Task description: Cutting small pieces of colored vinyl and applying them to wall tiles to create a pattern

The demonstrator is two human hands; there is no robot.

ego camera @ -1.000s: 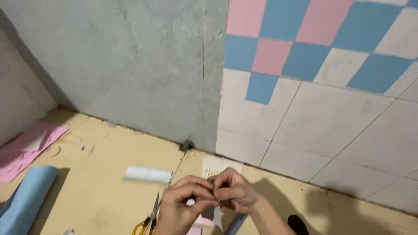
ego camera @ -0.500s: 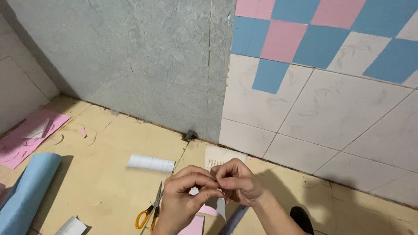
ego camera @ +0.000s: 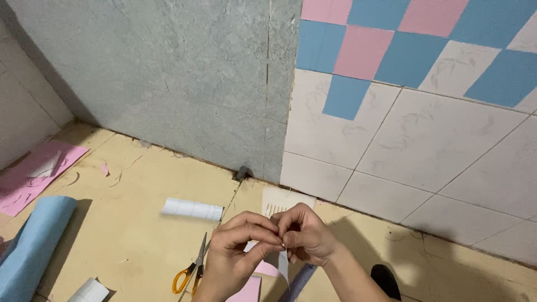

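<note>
My left hand (ego camera: 238,254) and my right hand (ego camera: 305,235) meet low in the middle of the view, fingertips pinched together on a pink sheet (ego camera: 263,269) with a white backing strip (ego camera: 283,265) that curls down between them. Just left of my left hand lie scissors (ego camera: 190,272) with orange handles on the yellowish floor. A rolled white paper (ego camera: 192,209) lies a little farther away.
A blue roll (ego camera: 31,249) lies at the left, with a pink sheet (ego camera: 33,173) beyond it and another white roll (ego camera: 88,291) at the bottom edge. A white floor drain cover (ego camera: 286,202) sits by the wall. The tiled wall (ego camera: 436,134) bears blue and pink squares.
The view has tilted down and the hands have shifted slightly left and up in the frame, still pinching the sheet. Nothing on the floor has moved.
</note>
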